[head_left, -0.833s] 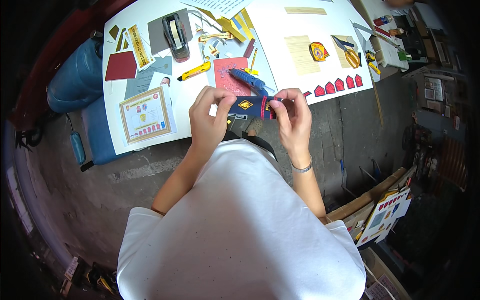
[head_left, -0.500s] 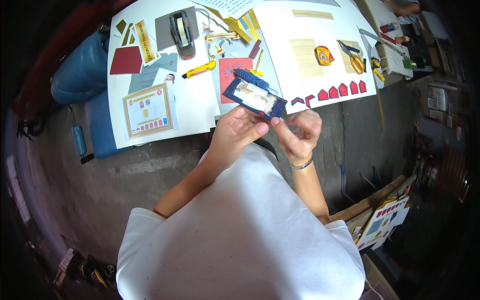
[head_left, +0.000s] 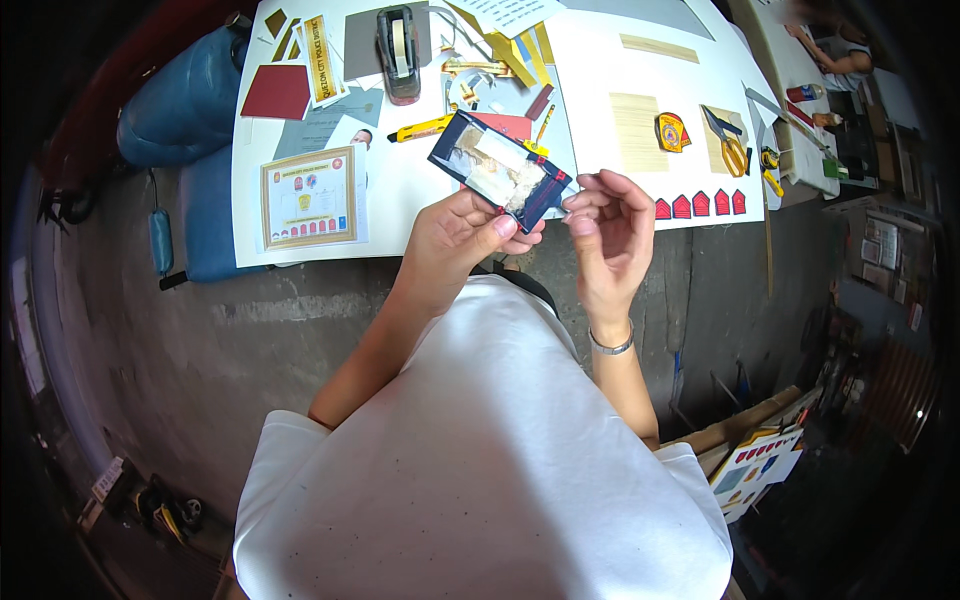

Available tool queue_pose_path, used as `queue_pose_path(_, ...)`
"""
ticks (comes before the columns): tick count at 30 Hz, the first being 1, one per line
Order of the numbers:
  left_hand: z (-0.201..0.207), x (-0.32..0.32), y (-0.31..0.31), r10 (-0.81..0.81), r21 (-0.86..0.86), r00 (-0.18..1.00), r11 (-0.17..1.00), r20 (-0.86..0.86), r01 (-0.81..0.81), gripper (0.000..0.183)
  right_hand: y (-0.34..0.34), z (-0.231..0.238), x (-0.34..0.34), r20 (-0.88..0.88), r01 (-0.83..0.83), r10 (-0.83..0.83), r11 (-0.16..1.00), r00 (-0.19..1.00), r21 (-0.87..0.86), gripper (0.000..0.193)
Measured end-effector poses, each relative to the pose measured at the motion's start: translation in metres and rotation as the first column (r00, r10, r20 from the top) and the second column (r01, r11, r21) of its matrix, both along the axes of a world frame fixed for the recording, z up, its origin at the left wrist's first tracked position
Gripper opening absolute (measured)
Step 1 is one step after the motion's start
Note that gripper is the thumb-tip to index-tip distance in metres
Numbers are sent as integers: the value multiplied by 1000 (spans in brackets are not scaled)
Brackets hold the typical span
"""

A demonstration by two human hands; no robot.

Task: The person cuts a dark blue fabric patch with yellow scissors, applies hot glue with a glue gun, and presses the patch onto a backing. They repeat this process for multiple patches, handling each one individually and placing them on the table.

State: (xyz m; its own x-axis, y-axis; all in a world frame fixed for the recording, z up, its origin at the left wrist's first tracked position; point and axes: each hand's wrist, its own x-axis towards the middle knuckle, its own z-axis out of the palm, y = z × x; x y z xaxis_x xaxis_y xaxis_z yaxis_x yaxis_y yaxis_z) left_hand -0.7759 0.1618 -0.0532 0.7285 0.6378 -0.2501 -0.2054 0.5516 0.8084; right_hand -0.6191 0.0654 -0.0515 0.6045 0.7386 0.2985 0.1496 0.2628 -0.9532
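Note:
My left hand [head_left: 456,238] grips a dark blue rectangular piece [head_left: 545,200] by its lower edge, thumb in front and fingers behind. Rough whitish patches, like torn paper or dried glue, cover the middle of its face, and small red marks show near its right end. The piece is tilted, held up over the near edge of the table. Just off its right corner is my right hand [head_left: 612,235], fingers loosely bent and thumb apart, with nothing visible in it. A yellow cutter knife [head_left: 420,130] lies behind the piece, partly covered by it.
On the white table [head_left: 400,220] are a tape dispenser [head_left: 400,60], a framed certificate print [head_left: 310,205], scissors [head_left: 728,140], a yellow-and-red badge [head_left: 672,132], red chevron cutouts [head_left: 702,205] and gold scraps [head_left: 520,55]. A blue padded seat [head_left: 185,115] stands left. Another person [head_left: 840,50] sits far right.
My right hand has come off the blue piece and its fingers have opened out. With my left hand, the piece has moved slightly left and its face is more visible.

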Motion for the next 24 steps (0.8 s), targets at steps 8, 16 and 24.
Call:
queue_pose_path(8,3,-15,5,28,38,1000,999,-14,-27,28,16,14,-15,412,-78,112,992,904,-99,44)
queue_pose_path(16,9,-26,19,-3,109,999,994,-41,7,22,30,18,-13,-408,-356,295,931,864,-79,51)
queue_pose_path(24,10,-10,5,219,62,975,974,-40,-216,22,37,16,-26,-510,-250,216,968,832,3,39)
